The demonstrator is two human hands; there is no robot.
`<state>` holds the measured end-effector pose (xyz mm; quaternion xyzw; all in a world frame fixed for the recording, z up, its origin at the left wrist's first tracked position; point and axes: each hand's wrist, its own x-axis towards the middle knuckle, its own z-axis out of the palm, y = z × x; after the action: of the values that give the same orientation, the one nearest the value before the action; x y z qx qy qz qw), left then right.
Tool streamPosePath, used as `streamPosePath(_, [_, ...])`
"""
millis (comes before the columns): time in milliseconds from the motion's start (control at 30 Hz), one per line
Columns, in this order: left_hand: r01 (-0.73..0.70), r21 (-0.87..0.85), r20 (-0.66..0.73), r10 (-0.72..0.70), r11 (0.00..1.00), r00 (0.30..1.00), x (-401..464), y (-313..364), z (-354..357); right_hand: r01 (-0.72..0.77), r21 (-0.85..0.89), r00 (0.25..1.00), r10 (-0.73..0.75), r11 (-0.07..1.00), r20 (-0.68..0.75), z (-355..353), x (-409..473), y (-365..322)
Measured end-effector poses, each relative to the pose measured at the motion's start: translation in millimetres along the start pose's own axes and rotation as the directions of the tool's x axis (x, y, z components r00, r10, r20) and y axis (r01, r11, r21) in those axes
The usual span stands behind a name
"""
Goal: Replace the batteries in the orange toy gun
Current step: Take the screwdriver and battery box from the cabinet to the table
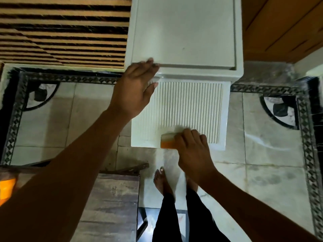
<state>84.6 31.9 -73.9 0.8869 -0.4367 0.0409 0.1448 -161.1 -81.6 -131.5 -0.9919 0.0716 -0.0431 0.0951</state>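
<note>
A person stands barefoot on a pale tiled floor [262, 137], seen from above through a head-worn camera. In front of them is a white cabinet [183, 32] with a flat, rimmed top and a ribbed drawer front [183, 109] below it.

The left hand [134, 86] reaches forward with fingers loosely spread and holds nothing; its fingertips rest on the front left edge of the cabinet top. The right hand [190, 149] is lower, at the bottom edge of the ribbed front, with its fingers curled over an orange object [167, 141] that has a paler upper band. Most of it is hidden under the hand and blurred. It may be the orange toy gun or a part of it, but that cannot be told for certain. A second orange shape [6, 189] shows at the far left edge, cut off by the frame and also unidentifiable.

A wooden desk [111, 206] sits low in the view, left of the person's legs.

Judging by its look, the orange object is probably light, hollow, rigid plastic, smooth enough to slip. A full wrap around its thickest part should hold it safely; thin parts such as a battery cover may snap if forced.
</note>
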Motion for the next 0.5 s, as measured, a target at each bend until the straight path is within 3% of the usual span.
streamPosePath(233, [0.055,-0.065,-0.045,-0.058,0.996,0.997,-1.4,9.7,3.7,-0.005,-0.055,0.963,-0.010,0.998,-0.270,-24.7,42.2,2.0])
streamPosePath(500, [0.102,-0.084,-0.061,-0.107,0.991,0.992,-6.7,13.2,4.8,-0.299,-0.118,0.910,0.245,0.947,-0.335,-26.4,134.9,30.3])
